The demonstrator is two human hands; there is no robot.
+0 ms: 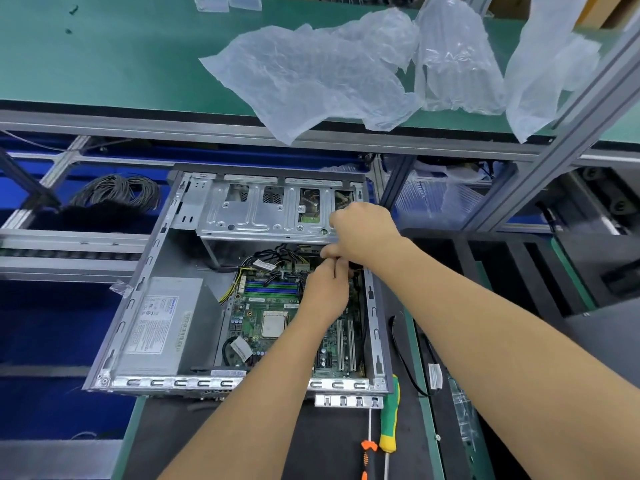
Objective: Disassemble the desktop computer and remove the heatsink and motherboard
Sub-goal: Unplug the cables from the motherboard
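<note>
An open desktop case (138, 306) lies on its side on the bench. Inside it sits the green motherboard (266, 303) with a bare square CPU (272, 323) showing and no heatsink on it. A grey power supply (162, 327) fills the case's left part. Black cables (266, 261) run along the board's far edge under the metal drive cage (249, 209). My left hand (327, 292) and my right hand (360, 233) meet at the board's far right corner. Both pinch a dark cable or connector (351, 266) there, mostly hidden by my fingers.
A green-and-yellow screwdriver (389, 420) and a thin orange-handled tool (367, 452) lie on the black mat right of the case's near corner. Crumpled plastic bags (311, 74) lie on the green shelf behind. A coil of dark cable (117, 192) sits at the back left.
</note>
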